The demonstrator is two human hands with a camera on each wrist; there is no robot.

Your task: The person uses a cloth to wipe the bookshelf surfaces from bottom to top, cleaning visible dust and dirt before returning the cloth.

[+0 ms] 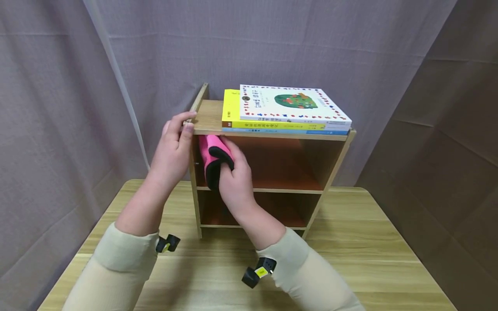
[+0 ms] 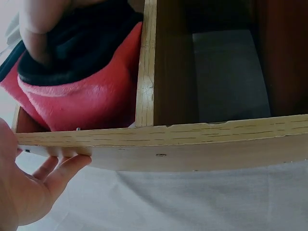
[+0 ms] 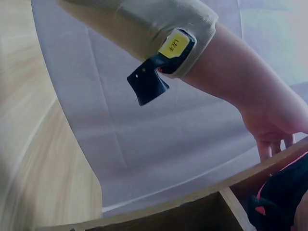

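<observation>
My right hand (image 1: 238,183) pinches a pink cloth with black edging (image 1: 210,160) at the left end of the upper compartment of a small wooden shelf (image 1: 272,190). The cloth is folded over, its fleecy pink side (image 2: 86,103) against the side panel in the left wrist view. My left hand (image 1: 171,149) grips the shelf's upper left front corner, with fingers (image 2: 67,168) on the panel's outer face. In the right wrist view, that left hand (image 3: 274,127) reaches over the panel edge; my right hand is mostly out of frame there.
Several stacked books, a white picture book (image 1: 292,103) uppermost and a yellow one (image 1: 231,108) beneath, lie on the shelf's top board. A lower compartment (image 1: 272,209) is under the upper one. The shelf stands on a wooden table (image 1: 369,250), with grey curtains (image 1: 272,43) behind.
</observation>
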